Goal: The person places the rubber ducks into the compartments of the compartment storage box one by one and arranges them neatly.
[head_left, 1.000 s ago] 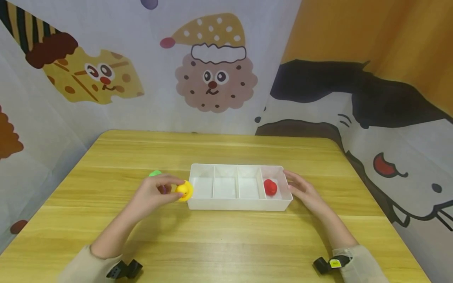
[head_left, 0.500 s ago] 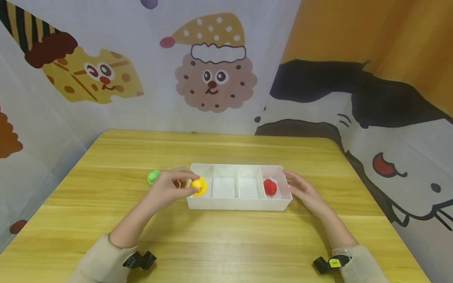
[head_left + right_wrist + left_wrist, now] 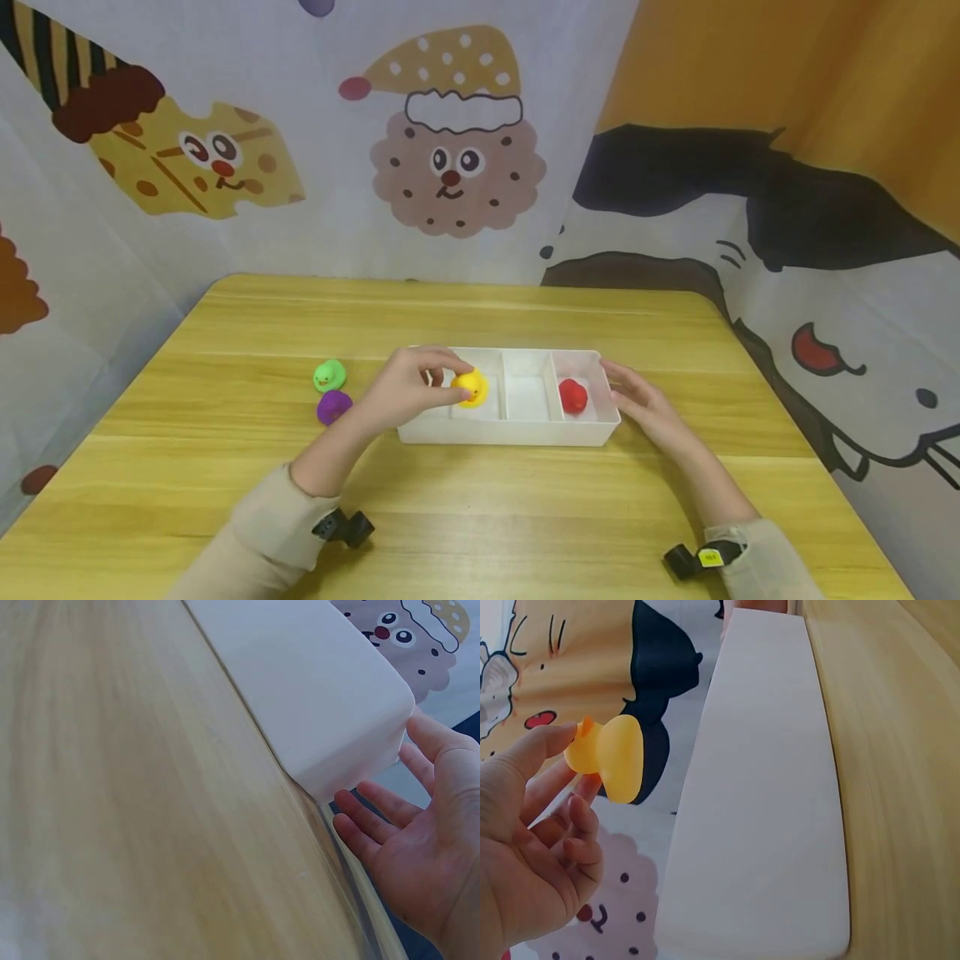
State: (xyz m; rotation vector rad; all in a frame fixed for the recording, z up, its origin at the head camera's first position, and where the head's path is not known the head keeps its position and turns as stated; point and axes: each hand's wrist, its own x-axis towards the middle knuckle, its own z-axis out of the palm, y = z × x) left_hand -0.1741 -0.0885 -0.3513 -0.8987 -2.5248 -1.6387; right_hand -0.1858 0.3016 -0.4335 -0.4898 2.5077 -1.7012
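Observation:
Between thumb and fingers, my left hand (image 3: 408, 385) pinches a yellow rubber duck (image 3: 471, 388) above the second compartment from the left of a white divided box (image 3: 502, 433). The left wrist view shows the duck (image 3: 615, 757) held clear of the box's long side wall (image 3: 757, 787). A red rubber duck (image 3: 573, 397) sits in the rightmost compartment. My right hand (image 3: 648, 408) rests its fingers against the box's right end; in the right wrist view the fingers (image 3: 367, 817) look extended along the end wall.
On the wooden table (image 3: 480, 517), left of the box, lie a green rubber duck (image 3: 330, 377) and a purple one (image 3: 333, 407), partly behind the left wrist. A printed cloth (image 3: 315, 242) hangs behind the table.
My left hand has carried the yellow duck rightward, from beside the box's left end to over its second compartment. The purple duck has come into view. My right hand stays put.

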